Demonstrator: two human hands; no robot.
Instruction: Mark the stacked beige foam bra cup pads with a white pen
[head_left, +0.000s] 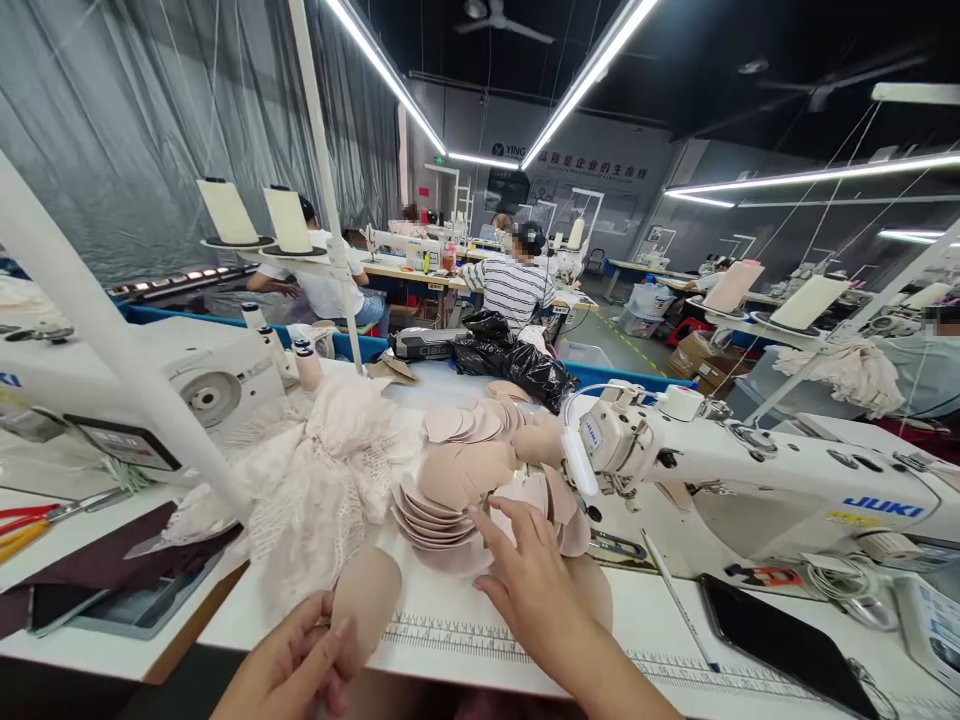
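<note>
My left hand pinches a beige, rounded bra cup pad between thumb and fingers at the table's front edge. My right hand reaches over the table with its fingers spread, its fingertips beside a stack of nested bra cup pads. Whether the fingertips touch the stack I cannot tell. More pads lie behind it in a loose fan. Another beige pad is partly hidden by my right wrist. To the left of the stack, cream lace fabric is heaped up.
A white JUKI sewing machine stands at the right. A pen and a black phone lie before it. A ruler strip runs along the front edge. Black plastic bags sit behind the pads. A white pole crosses the left side.
</note>
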